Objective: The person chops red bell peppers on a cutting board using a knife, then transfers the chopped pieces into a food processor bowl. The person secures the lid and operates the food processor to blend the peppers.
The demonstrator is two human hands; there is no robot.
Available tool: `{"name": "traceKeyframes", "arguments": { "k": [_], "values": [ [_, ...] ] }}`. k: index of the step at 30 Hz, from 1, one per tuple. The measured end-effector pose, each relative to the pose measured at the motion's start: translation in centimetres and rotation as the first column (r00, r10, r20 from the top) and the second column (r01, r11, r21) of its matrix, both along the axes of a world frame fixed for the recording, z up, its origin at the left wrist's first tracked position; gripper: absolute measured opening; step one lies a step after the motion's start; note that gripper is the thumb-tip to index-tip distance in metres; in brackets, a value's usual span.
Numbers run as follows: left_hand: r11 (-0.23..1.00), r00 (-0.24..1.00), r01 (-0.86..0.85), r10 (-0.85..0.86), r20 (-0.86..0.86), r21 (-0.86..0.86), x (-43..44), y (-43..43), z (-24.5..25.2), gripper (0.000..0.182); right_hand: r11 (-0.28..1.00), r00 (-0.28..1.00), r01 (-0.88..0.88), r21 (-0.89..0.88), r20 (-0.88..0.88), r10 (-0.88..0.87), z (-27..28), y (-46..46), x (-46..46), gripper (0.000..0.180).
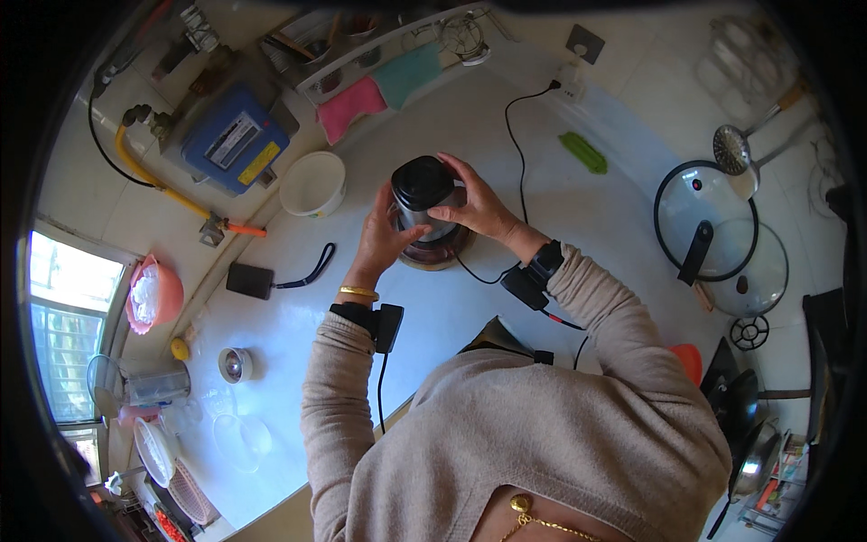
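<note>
A blender jar (414, 218) with a black lid (423, 183) stands on its round, dark motor base (439, 252) on the white countertop. My left hand (387, 237) is curled around the jar's left side, its thumb across the front. From the right, my right hand (477, 203) grips the jar, with its thumb on the front and fingers by the lid's edge. A black power cord (520, 149) runs over the countertop to a wall socket.
Left of the blender are a white plastic tub (313, 184) and a black pouch (250, 280) with a strap. A green bitter gourd (584, 152) lies at the back right. Glass lids (735, 203) hang on the right wall. A small cup (235, 365) stands at the left.
</note>
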State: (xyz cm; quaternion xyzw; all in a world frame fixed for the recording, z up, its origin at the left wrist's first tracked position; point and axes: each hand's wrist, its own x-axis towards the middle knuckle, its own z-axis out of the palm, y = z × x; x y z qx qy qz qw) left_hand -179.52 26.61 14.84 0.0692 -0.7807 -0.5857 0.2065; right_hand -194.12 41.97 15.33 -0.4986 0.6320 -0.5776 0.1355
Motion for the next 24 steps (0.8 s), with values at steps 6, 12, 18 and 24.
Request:
{"name": "traceKeyframes", "arguments": {
  "k": [6,12,18,24],
  "values": [
    [0.995,0.995,0.102,-0.103,0.008,0.02,-0.1,-1.5,0.1,0.097,0.998,0.997,-0.033,0.06,-0.064,0.037,-0.4,-0.4,0.5,0.101],
    [0.939,0.995,-0.058,0.08,0.052,-0.339,0.2,0.9,-0.3,0.098,0.998,0.998,-0.036,-0.058,-0.051,0.033,-1.2,1.4,1.0,0.102],
    [0.968,0.981,-0.195,0.196,-0.013,-0.157,-0.4,1.7,-0.5,0.093,0.942,0.961,-0.275,0.193,0.032,0.274,0.6,-1.3,-3.5,0.108],
    [0.797,0.905,-0.379,0.425,-0.01,-0.47,-0.1,4.3,-0.6,0.095,0.916,0.92,-0.387,0.103,0.115,0.375,0.1,-0.2,-3.7,0.109]
  ]
}}
